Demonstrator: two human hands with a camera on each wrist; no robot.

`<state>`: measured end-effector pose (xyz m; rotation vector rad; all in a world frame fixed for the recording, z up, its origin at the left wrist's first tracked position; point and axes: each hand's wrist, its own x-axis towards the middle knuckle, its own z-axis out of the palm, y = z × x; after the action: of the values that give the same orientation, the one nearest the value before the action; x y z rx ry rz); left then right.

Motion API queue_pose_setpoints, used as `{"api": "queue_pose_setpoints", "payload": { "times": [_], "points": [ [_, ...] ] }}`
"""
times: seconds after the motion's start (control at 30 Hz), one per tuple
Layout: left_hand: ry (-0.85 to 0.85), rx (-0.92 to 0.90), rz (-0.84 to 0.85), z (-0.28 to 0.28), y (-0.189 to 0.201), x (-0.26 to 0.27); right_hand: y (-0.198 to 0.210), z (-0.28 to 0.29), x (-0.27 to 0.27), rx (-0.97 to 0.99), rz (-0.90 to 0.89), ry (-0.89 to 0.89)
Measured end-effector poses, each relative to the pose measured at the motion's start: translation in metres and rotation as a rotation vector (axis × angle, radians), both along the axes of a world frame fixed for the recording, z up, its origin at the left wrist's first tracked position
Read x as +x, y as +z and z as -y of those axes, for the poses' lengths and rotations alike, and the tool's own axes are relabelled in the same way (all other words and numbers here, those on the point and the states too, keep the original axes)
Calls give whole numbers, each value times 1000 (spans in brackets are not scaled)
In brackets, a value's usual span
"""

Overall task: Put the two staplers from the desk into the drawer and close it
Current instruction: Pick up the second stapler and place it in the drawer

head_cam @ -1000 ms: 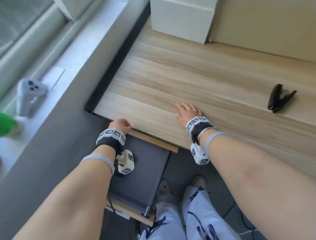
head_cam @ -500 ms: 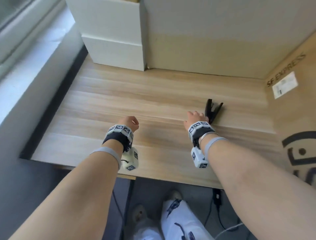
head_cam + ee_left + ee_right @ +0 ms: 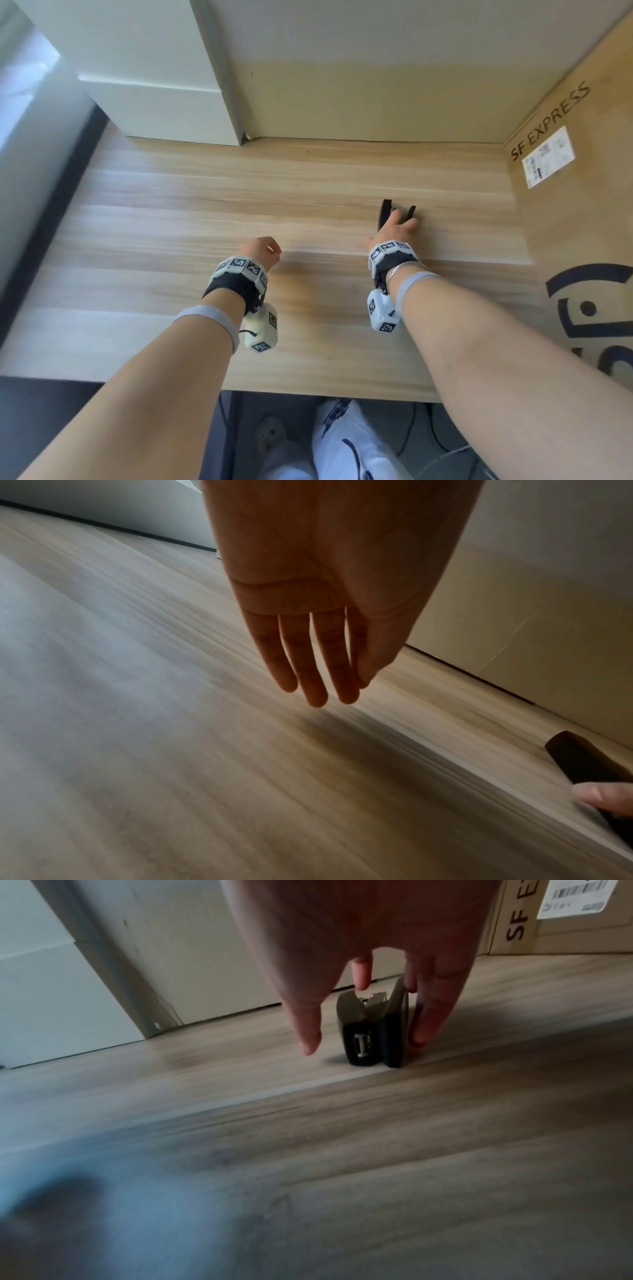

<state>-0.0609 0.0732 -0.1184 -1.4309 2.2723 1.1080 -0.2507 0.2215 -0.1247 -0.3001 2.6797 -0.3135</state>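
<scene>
Item 1: stapler (image 3: 371, 1031). Black, lying on its side on the wooden desk (image 3: 171, 240), its 2 arms splayed into a V. Located right of centre in the head view, near the cardboard box (image 3: 582, 222) at the right edge. Only 1 stapler is in view; the second is not visible, and neither is the drawer.

Item 2: right hand (image 3: 394, 233). Reaching over the stapler with fingers spread fairly wide and pointing down. In the right wrist view the thumb hangs to the left of the stapler, apart from it; the outer fingers (image 3: 428, 1020) lie against or just beside its right face; 1 finger hovers above the open V. No grip is closed yet.

Item 3: left hand (image 3: 260, 251). At centre of the head view, above the desk, holding nothing. Fingers straight and close together in the left wrist view, tips clear of the surface.

Risks, as judged:
- The stapler balances on a narrow edge; a touch from 1 side only could tip it flat or slide it toward the box.
- Squeezing across the splayed arms would likely snap them together, possibly pinching the finger above the V or firing a staple.
- A pinch on 1 arm alone may let the other swing loose during the lift.
- Frames are motion-blurred, so exact finger contact is uncertain.
</scene>
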Motion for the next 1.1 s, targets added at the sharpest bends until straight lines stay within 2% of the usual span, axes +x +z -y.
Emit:
{"api": "queue_pose_setpoints", "payload": {
  "times": [0.07,0.2,0.43,0.67,0.83,1.0,1.1],
  "points": [
    [7,7,15,1,0,3,-3,2,1,6,25,-33],
    [32,9,41,5,1,11,-6,4,9,29,-48,-19],
    [14,10,35,1,9,22,2,4,32,-50,-66,150],
    [10,71,-20,-10,22,33,19,5,85,-183,108,390],
    [147,197,-108,-20,28,53,32,13,141,-250,226,576],
    [357,250,-255,-29,28,84,39,24,192,-261,271,594],
    [487,262,-302,-27,23,111,42,34,220,-243,292,668]
  ]
}}
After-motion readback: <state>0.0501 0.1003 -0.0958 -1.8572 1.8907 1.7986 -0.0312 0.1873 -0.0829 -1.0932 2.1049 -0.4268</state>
